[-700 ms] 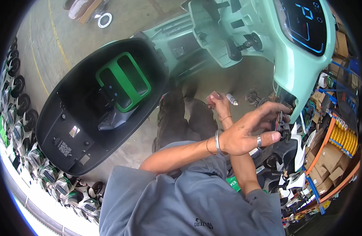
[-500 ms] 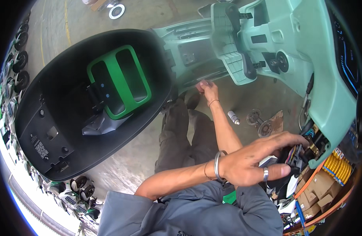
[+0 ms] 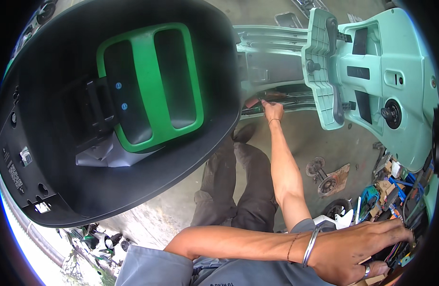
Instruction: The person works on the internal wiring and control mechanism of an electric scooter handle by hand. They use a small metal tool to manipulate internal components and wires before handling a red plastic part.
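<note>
A mint-green scooter body stands across the view, with a black under-seat bucket [image 3: 181, 157] holding a green metal rack [image 3: 150, 86]. My right hand [image 3: 274, 111] reaches to the near edge of the footboard [image 3: 276, 86]. Its fingers are closed around a small reddish piece [image 3: 252, 102], whose kind I cannot make out, against the dark side rail. My left arm crosses my body to the right. There my left hand [image 3: 353, 250], with a ring and a bangle, curls its fingers over coloured wires [image 3: 396, 250] at the scooter's front end; the fingertips are partly hidden in shadow.
A mint-green front panel [image 3: 386, 71] with a key switch [image 3: 391, 113] rises at the right. On the floor lies a wheel-like metal part [image 3: 326, 182] on a board. Piled parts and boxes [image 3: 386, 186] stand at right; parked scooters [image 3: 98, 243] line the lower left.
The view has shifted, so the bucket looms larger and the front panel shows more fully. My right hand sits farther forward along the footboard edge. My left hand appears lower and farther right.
</note>
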Action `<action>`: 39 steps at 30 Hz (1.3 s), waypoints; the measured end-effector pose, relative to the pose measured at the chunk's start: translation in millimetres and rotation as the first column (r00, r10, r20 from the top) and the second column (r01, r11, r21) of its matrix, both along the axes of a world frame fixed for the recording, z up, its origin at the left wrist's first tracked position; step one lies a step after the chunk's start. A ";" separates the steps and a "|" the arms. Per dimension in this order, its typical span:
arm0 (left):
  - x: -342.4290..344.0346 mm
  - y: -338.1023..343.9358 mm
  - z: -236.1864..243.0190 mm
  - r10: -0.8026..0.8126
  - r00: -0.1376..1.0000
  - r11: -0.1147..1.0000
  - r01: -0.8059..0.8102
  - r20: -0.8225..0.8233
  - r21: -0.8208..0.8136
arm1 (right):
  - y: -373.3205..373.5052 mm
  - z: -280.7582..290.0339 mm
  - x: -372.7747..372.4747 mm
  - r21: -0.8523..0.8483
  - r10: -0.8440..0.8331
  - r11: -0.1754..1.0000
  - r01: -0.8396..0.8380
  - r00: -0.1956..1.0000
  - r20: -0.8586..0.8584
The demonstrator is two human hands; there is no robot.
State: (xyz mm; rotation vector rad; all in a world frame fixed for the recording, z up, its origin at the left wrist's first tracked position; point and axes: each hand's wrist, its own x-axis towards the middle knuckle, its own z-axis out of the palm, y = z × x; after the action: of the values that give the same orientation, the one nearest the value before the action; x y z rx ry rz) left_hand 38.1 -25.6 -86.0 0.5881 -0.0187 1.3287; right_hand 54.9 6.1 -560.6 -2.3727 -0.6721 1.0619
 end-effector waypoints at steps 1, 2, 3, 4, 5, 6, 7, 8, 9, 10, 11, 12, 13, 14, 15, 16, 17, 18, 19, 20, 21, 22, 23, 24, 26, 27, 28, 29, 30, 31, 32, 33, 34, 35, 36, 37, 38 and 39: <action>-6.1 5.5 -2.7 -0.004 1.000 1.000 0.004 -0.023 0.021 | 10.1 19.7 -7.5 -0.142 0.074 0.986 -0.083 0.995 -0.062; -8.4 7.3 -2.9 -0.011 0.999 0.999 0.012 -0.031 0.038 | 16.6 30.5 -12.0 -0.272 0.129 0.949 -0.158 0.984 -0.123; -9.7 8.1 -2.0 -0.027 0.999 0.998 0.029 -0.038 0.058 | 19.8 29.9 -13.7 -0.262 0.122 0.953 -0.150 0.985 -0.121; -8.9 5.8 -0.1 -0.020 0.999 0.999 0.021 -0.030 0.044 | 20.7 24.7 -12.8 -0.278 0.112 0.950 -0.140 0.987 -0.114; -8.0 4.1 0.9 -0.024 0.999 0.999 0.025 -0.023 0.043 | 21.4 20.1 -12.2 -0.294 0.101 0.947 -0.129 0.989 -0.107; -7.0 2.8 0.9 -0.030 0.999 0.999 0.031 -0.016 0.041 | 20.4 12.1 -9.8 -0.284 0.085 0.953 -0.110 0.991 -0.100; -8.9 5.0 2.0 -0.049 0.998 0.997 0.052 -0.043 0.059 | 20.4 8.9 -8.8 -0.285 -0.076 0.958 0.017 0.977 -0.198; -16.7 4.2 1.7 -0.188 0.975 0.975 0.200 -0.117 0.098 | 20.4 6.6 -5.6 -0.295 -0.233 0.945 0.144 0.927 -0.293; -26.5 6.8 0.3 -0.299 0.931 0.936 0.329 -0.210 0.126 | 20.3 15.8 -10.6 -0.295 -0.329 0.926 0.234 0.883 -0.333; -29.2 8.6 0.8 -0.308 0.928 0.931 0.340 -0.210 0.135 | 17.1 24.7 -12.1 -0.286 -0.336 0.926 0.245 0.880 -0.335; -29.5 9.8 0.4 -0.296 0.930 0.934 0.330 -0.218 0.140 | 11.7 34.7 -13.0 -0.254 -0.357 0.924 0.285 0.883 -0.306; -36.3 17.5 6.9 -0.415 0.881 0.888 0.446 -0.227 0.108 | 1.0 49.0 -12.9 -0.224 -0.380 0.918 0.326 0.884 -0.271; -41.4 24.3 12.9 -0.527 0.816 0.828 0.556 -0.236 0.075 | -16.0 56.0 -11.1 -0.181 -0.293 0.946 0.268 0.947 -0.130; -42.1 27.0 22.0 -0.575 0.775 0.797 0.603 -0.263 0.034 | -28.9 69.5 -7.5 -0.140 -0.214 0.966 0.216 0.976 0.030; -51.3 30.5 20.6 -0.569 0.768 0.809 0.587 -0.293 -0.032 | -33.8 133.1 -20.0 -0.183 -0.060 0.980 0.075 0.995 0.086; -50.4 25.6 29.7 -0.586 0.778 0.808 0.581 -0.229 -0.096 | -54.2 158.4 -16.4 -0.078 -0.077 0.993 0.088 0.988 0.137; -53.5 25.0 41.9 -0.630 0.762 0.773 0.597 -0.148 -0.216 | -74.6 180.7 -11.8 -0.004 -0.060 0.998 0.061 0.987 0.151; -57.7 23.2 54.6 -0.672 0.738 0.710 0.617 -0.064 -0.340 | -98.2 200.5 -2.3 0.057 -0.045 0.998 0.040 0.995 0.089; -61.4 22.2 59.1 -0.673 0.735 0.704 0.606 -0.076 -0.370 | -121.2 231.7 2.8 0.088 -0.035 0.996 0.032 0.999 0.029; -62.6 25.7 64.7 -0.664 0.740 0.712 0.580 -0.110 -0.395 | -138.7 262.2 11.1 0.096 -0.067 0.993 0.063 0.997 0.036; -62.3 27.3 72.1 -0.652 0.750 0.714 0.558 -0.110 -0.424 | -160.6 292.3 21.7 0.252 0.045 0.961 -0.112 0.965 0.259; -61.4 27.7 77.0 -0.647 0.754 0.709 0.543 -0.110 -0.449 | -176.9 318.9 29.5 0.346 0.105 0.888 -0.304 0.865 0.491; -61.4 28.5 83.5 -0.650 0.755 0.693 0.539 -0.092 -0.479 | -176.8 357.4 32.0 0.476 -0.234 0.866 0.156 0.966 0.109; -60.2 31.3 90.3 -0.662 0.746 0.684 0.559 -0.075 -0.469 | -180.7 391.7 35.7 0.420 -0.523 0.682 0.599 0.801 -0.292; -58.9 36.7 103.6 -0.690 0.722 0.661 0.607 -0.041 -0.440 | -225.8 400.6 74.3 0.395 -0.624 0.488 0.778 0.628 -0.465; -57.5 37.1 109.7 -0.705 0.708 0.650 0.621 -0.041 -0.438 | -218.2 435.1 77.5 0.369 -0.733 0.344 0.863 0.493 -0.469; -53.8 37.4 114.5 -0.715 0.694 0.652 0.617 -0.087 -0.441 | -207.0 474.8 84.4 0.348 -0.817 0.185 0.919 0.341 -0.466; -50.0 37.6 118.0 -0.726 0.675 0.652 0.617 -0.130 -0.441 | -216.8 488.2 96.6 0.387 -0.855 0.144 0.911 0.312 -0.414; -48.6 36.7 117.7 -0.740 0.661 0.637 0.630 -0.125 -0.444 | -229.5 498.0 106.1 0.419 -0.889 0.114 0.901 0.281 -0.360; -45.0 37.4 116.2 -0.750 0.643 0.635 0.638 -0.152 -0.435 | -230.9 516.7 107.3 0.446 -0.884 -0.007 0.895 0.203 -0.422; -40.3 38.6 115.0 -0.759 0.626 0.634 0.646 -0.180 -0.426 | -229.5 538.0 110.1 0.465 -0.865 -0.127 0.876 0.131 -0.484; -35.9 39.6 118.1 -0.767 0.623 0.614 0.645 -0.153 -0.454 | -233.5 552.2 113.0 0.470 -0.847 -0.162 0.868 0.123 -0.518; -32.0 40.5 114.6 -0.769 0.621 0.616 0.654 -0.153 -0.439 | -245.9 562.4 113.6 0.470 -0.796 -0.142 0.871 0.181 -0.577; -29.7 40.9 113.8 -0.768 0.623 0.617 0.658 -0.148 -0.432 | -256.4 572.7 114.0 0.431 -0.756 -0.152 0.889 0.177 -0.631; -26.6 41.9 114.0 -0.765 0.629 0.621 0.661 -0.141 -0.421 | -263.2 582.8 114.8 0.396 -0.709 -0.158 0.905 0.175 -0.683; -24.7 40.6 112.4 -0.764 0.638 0.611 0.666 -0.097 -0.428 | -268.9 590.1 113.1 0.396 -0.719 -0.171 0.902 0.161 -0.676; -24.6 40.2 114.3 -0.765 0.639 0.603 0.666 -0.081 -0.438 | -273.7 596.4 111.1 0.404 -0.655 -0.205 0.892 0.181 -0.733; -23.6 38.4 114.9 -0.764 0.640 0.604 0.665 -0.081 -0.440 | -276.6 602.8 109.1 0.408 -0.586 -0.241 0.881 0.204 -0.784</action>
State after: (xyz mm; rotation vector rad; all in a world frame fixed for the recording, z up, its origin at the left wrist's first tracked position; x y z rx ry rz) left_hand 14.5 12.8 28.9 0.3524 0.1960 0.4114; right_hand 164.0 -270.5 42.3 -1.0485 0.4773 0.2105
